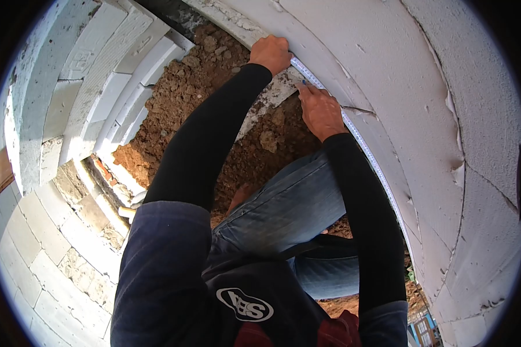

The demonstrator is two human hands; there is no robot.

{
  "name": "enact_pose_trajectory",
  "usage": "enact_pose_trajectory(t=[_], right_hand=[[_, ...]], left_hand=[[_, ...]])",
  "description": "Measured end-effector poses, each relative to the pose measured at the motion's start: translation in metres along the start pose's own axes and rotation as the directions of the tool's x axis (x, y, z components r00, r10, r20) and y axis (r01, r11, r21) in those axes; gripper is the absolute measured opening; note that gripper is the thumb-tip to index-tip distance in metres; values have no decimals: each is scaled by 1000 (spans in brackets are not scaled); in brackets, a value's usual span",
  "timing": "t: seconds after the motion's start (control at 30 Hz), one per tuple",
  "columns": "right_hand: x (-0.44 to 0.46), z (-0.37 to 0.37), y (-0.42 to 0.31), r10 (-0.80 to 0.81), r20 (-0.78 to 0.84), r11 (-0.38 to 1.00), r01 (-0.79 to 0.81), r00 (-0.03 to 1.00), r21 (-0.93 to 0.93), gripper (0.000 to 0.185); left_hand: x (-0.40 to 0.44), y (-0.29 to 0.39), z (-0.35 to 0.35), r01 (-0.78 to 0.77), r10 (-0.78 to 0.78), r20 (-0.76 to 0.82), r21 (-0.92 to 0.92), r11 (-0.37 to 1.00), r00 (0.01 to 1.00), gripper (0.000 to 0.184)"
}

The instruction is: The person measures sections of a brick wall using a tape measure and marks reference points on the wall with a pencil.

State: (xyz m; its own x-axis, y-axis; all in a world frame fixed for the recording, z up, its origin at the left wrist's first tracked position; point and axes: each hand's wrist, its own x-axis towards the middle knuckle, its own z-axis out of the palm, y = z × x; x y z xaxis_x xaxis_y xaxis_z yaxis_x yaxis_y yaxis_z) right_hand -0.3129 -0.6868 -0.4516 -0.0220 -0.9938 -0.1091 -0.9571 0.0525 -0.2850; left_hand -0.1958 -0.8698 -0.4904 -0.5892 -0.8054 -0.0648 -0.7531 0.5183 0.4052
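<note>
A white measuring tape (371, 157) runs along the face of the pale block wall (411, 87), curving from the upper middle down to the lower right. At its upper end my left hand (271, 54) is closed with curled fingers on the tape, against the wall's base. My right hand (320, 109) is a little lower and to the right, beside the tape, its fingers bent together around a small blue-tipped item, mostly hidden. Both forearms wear black sleeves.
Loose brown soil and clods (182, 92) lie between the walls. Another block wall (52, 231) curves along the left, with stacked blocks (92, 63) at the upper left. My jeans-covered knees (278, 202) are bent below my arms.
</note>
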Motion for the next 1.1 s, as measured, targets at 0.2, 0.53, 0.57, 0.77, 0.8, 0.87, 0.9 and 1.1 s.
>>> enact_pose_trajectory(t=[0.2, 0.53, 0.57, 0.77, 0.8, 0.87, 0.9, 1.1], right_hand=[[0, 5, 2, 26, -21, 1000, -26, 999, -10, 30], [2, 2, 2, 72, -13, 997, -72, 997, -13, 30], [2, 2, 3, 93, -7, 995, -93, 996, -23, 30], [4, -2, 10, 103, -22, 995, -103, 994, -17, 33], [4, 0, 12, 91, -32, 996, -92, 995, -22, 33], [4, 1, 10, 88, -41, 996, -89, 995, -20, 34], [4, -1, 9, 98, -42, 995, -98, 994, -16, 34], [5, -1, 9, 115, -54, 993, -116, 992, -9, 34]], left_hand=[[2, 2, -6, 42, -42, 122, 1, 999, 992, 36], [2, 0, -2, 21, -21, 73, -2, 1000, 997, 36], [2, 0, -1, 18, -17, 63, -4, 1000, 998, 36], [1, 0, 1, -9, 9, -13, 27, 1000, 1000, 27], [1, 1, 1, -4, 4, -14, 24, 1000, 1000, 27], [1, 1, 1, 8, -8, -13, 22, 1000, 1000, 27], [1, 0, 1, 5, -4, -16, 21, 1000, 1000, 27], [0, 0, 0, -11, 11, -18, 14, 1000, 1000, 28]])
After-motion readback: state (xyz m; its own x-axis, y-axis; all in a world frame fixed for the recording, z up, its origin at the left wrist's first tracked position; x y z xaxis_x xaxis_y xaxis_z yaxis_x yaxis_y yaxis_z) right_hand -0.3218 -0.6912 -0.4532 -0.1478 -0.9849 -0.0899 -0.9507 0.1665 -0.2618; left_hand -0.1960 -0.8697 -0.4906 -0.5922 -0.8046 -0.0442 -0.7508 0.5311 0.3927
